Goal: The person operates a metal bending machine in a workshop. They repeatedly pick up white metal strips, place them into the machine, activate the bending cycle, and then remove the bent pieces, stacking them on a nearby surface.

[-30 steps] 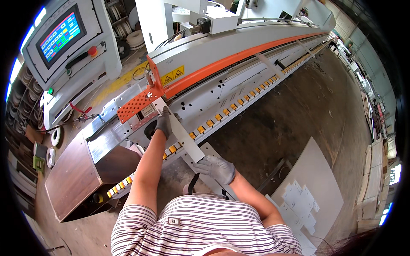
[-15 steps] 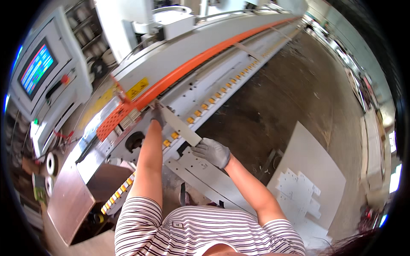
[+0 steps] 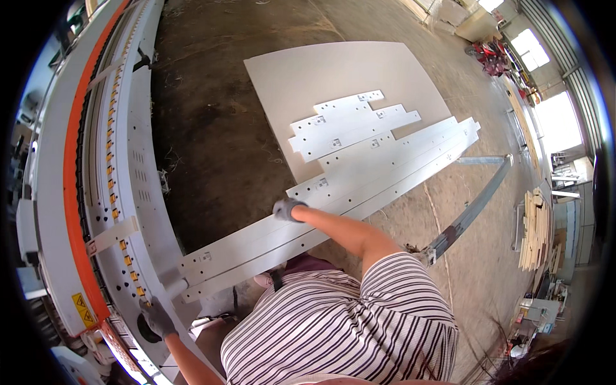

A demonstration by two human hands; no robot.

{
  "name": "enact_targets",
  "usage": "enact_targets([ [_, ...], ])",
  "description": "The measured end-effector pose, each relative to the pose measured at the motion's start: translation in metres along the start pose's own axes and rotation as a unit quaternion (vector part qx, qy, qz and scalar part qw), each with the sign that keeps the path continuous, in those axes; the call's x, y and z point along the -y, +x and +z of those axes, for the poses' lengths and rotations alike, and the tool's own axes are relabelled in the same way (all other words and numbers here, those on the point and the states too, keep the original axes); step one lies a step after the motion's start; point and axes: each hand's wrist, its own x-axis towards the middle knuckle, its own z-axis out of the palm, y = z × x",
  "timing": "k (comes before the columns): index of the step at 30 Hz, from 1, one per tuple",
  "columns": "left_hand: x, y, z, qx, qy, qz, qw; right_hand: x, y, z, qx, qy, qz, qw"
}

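Note:
My left hand (image 3: pixel 158 318), in a grey glove, rests on the machine's pale bed beside the yellow rollers. Its fingers are stretched forward and nothing shows in it. A short pale board strip (image 3: pixel 113 236) lies across the roller row ahead of that hand, one end against the orange guard. Over to the right, my gloved right hand (image 3: pixel 289 210) is closed at the far edge of a long white board strip (image 3: pixel 244 247) with drilled holes. Its fingertips are partly hidden. More white drilled boards (image 3: pixel 378 160) lie side by side just beyond it.
The edge-banding machine (image 3: pixel 77 192), with its orange guard, runs along the left. A large plain panel (image 3: pixel 333 70) lies under the white boards. A grey metal bar (image 3: pixel 471 215) stands to the right. Stacked boards (image 3: pixel 534 228) are at the far right.
My view has swung to the right. Both hands have come off the short strip, which now lies on the rollers. My right hand has moved to the white boards.

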Motion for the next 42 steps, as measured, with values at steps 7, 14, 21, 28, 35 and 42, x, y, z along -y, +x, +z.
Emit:
enact_targets([
  [7,0.023,0.007,0.008,0.068,0.053,-0.015,0.996,-0.093,0.025,-0.076,-0.228,-0.089,0.163,0.956],
  [14,0.050,0.011,0.023,0.084,0.070,-0.028,0.994,-0.132,0.047,-0.089,-0.259,-0.129,0.184,0.939],
  [21,0.054,0.011,0.029,0.078,0.034,-0.055,0.995,-0.139,0.049,-0.087,-0.335,-0.096,0.204,0.915],
  [28,0.025,0.010,0.019,0.091,-0.003,-0.086,0.992,-0.130,0.058,-0.081,-0.299,-0.178,0.082,0.934],
  [35,0.000,0.005,0.006,0.109,0.048,-0.120,0.986,-0.107,0.063,-0.088,-0.210,-0.258,-0.116,0.936],
  [42,0.020,0.010,0.017,0.085,0.055,-0.069,0.992,-0.052,0.068,-0.136,-0.119,-0.311,-0.015,0.943],
])
